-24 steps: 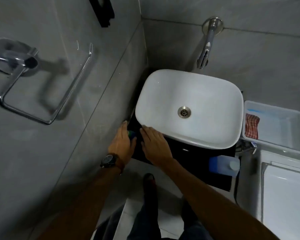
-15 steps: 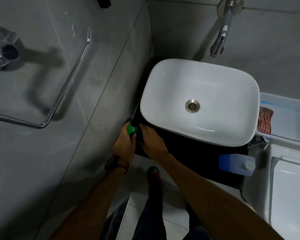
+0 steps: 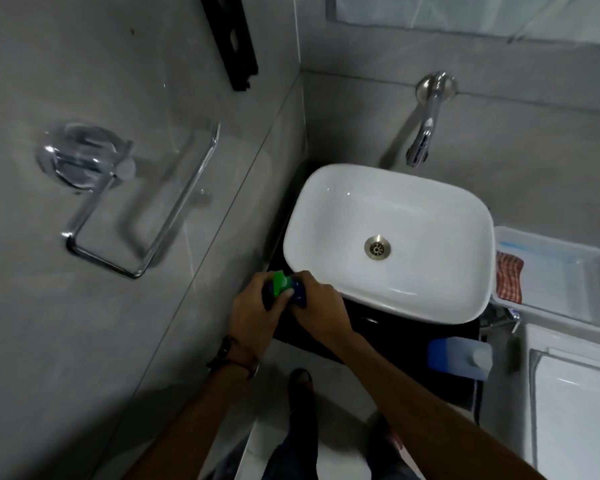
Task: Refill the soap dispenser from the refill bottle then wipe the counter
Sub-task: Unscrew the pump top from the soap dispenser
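Both hands meet at the front left corner of the dark surface (image 3: 388,336), just beside the white basin (image 3: 388,237). The left hand (image 3: 253,315) has its grip closed around the soap dispenser (image 3: 286,289), a dark blue body with a green top; the right hand (image 3: 321,308) also holds it from the other side, fingers wrapped on the blue part. The basin is empty, drain visible. The refill bottle (image 3: 459,356), translucent with blue contents, lies on its side at the surface's front right, well apart from the hands. A white tray (image 3: 568,271) right of the basin contains a red checked cloth (image 3: 509,277).
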A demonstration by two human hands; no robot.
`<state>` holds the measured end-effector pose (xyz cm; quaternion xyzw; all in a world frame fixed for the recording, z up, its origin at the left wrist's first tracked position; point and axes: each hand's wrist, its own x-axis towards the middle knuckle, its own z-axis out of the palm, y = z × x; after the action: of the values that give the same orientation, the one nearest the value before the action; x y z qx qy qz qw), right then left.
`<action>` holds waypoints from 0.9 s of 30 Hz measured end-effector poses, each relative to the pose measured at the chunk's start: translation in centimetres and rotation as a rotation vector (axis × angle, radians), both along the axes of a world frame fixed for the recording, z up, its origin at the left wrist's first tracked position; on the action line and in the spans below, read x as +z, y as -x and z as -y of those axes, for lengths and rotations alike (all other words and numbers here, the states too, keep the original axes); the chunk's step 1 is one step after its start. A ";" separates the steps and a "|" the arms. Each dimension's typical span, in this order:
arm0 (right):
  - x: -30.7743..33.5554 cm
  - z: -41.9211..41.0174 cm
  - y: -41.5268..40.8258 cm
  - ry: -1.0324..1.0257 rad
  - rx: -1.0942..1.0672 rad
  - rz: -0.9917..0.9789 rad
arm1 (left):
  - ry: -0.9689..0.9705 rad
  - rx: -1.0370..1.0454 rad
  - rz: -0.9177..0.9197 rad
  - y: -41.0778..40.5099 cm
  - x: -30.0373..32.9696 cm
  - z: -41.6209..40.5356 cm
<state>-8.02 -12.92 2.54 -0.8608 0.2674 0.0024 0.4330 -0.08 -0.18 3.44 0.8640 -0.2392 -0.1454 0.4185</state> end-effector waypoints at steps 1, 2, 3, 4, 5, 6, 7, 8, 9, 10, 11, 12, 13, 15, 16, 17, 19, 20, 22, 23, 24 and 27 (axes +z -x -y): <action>1.1 0.6 0.8 0.011 -0.007 0.017 | 0.055 -0.002 -0.022 0.3 1.2 0.4; 2.4 1.3 1.5 0.022 -0.018 0.030 | 0.113 -0.004 -0.040 0.6 2.5 1.0; 3.6 2.0 2.1 0.031 -0.031 0.040 | 0.171 -0.009 -0.065 0.9 3.8 1.8; 4.8 2.6 2.7 0.034 -0.047 0.049 | 0.231 -0.021 -0.106 1.2 5.0 2.8; 5.9 3.3 3.2 0.032 -0.063 0.063 | 0.293 -0.049 -0.156 1.6 6.2 4.0; 7.0 4.1 3.6 0.029 -0.081 0.076 | 0.351 -0.096 -0.201 1.9 7.3 5.3; 8.1 4.9 4.0 0.026 -0.099 0.089 | 0.394 -0.158 -0.223 2.3 8.5 6.5; 9.1 5.7 4.4 0.026 -0.115 0.104 | 0.409 -0.219 -0.218 2.7 9.5 7.7; 10.0 6.5 4.8 0.033 -0.129 0.127 | 0.412 -0.275 -0.204 3.1 10.3 8.8; 10.8 7.4 5.2 0.046 -0.144 0.154 | 0.417 -0.325 -0.200 3.4 11.0 9.7; 11.7 8.4 5.7 0.051 -0.167 0.186 | 0.424 -0.361 -0.212 3.6 11.5 10.5; 12.4 9.3 6.1 0.049 -0.203 0.219 | 0.429 -0.378 -0.230 3.8 12.0 11.1; 13.0 10.1 6.6 0.056 -0.245 0.251 | 0.431 -0.385 -0.232 4.0 12.5 11.7; 14.2 11.7 7.5 0.107 -0.314 0.279 | 0.444 -0.382 -0.155 4.2 13.6 12.9; 14.6 12.3 7.9 0.128 -0.331 0.278 | 0.459 -0.382 -0.087 4.3 14.1 13.6; 15.0 12.9 8.4 0.140 -0.340 0.278 | 0.474 -0.378 -0.027 4.4 14.6 14.2; 15.8 13.7 9.2 0.167 -0.356 0.294 | 0.515 -0.358 0.025 4.5 15.6 15.6; 16.2 14.1 9.6 0.181 -0.364 0.306 | 0.535 -0.362 0.020 4.6 16.0 16.3; 16.8 14.4 10.3 0.201 -0.375 0.318 | 0.530 -0.401 0.050 4.8 16.6 17.5; 17.0 14.6 10.5 0.211 -0.374 0.317 | 0.509 -0.426 0.078 4.9 16.9 18.0; 17.1 14.7 10.7 0.217 -0.370 0.312 | 0.488 -0.452 0.085 5.2 17.1 18.4; 17.2 15.0 11.1 0.231 -0.379 0.309 | 0.441 -0.554 0.040 6.0 17.5 19.0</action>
<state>-19.10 -27.93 19.72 -0.8293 0.3531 -0.2405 0.3603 -6.03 -19.15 20.90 0.6579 -0.4982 -0.1812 0.5350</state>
